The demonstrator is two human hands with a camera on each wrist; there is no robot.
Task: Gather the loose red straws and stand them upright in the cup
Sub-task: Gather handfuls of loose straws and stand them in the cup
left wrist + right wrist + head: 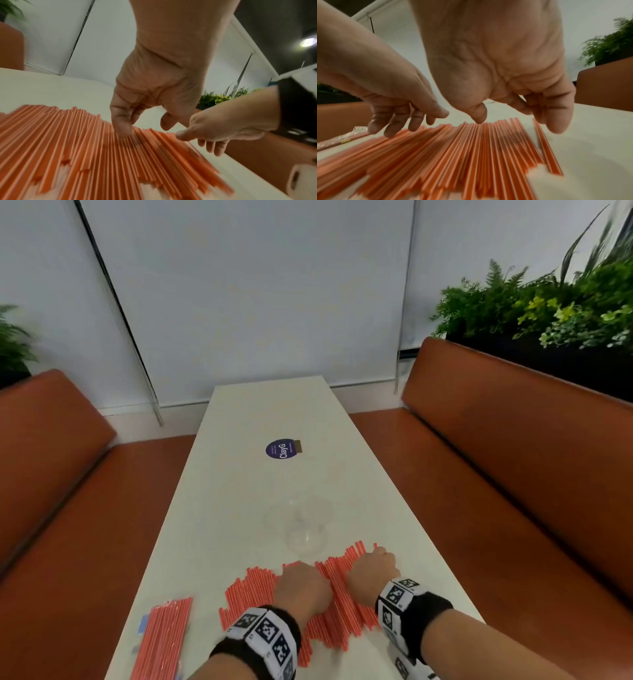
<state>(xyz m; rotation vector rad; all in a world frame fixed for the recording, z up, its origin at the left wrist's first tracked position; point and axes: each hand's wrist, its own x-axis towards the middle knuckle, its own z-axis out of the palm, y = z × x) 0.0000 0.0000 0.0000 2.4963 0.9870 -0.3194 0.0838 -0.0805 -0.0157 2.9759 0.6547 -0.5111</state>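
Note:
Many loose red straws lie side by side in a fan on the near end of the white table. My left hand hovers over the middle of the fan, fingers hanging down; one fingertip touches the straws. My right hand is at the fan's right edge with its fingers spread over the outermost straws. Neither hand holds a straw. A clear cup, faint and blurred, stands just beyond the straws.
A packet of red straws lies at the table's near left corner. A round purple sticker sits mid-table. Orange benches flank the table on both sides, with plants behind the right one.

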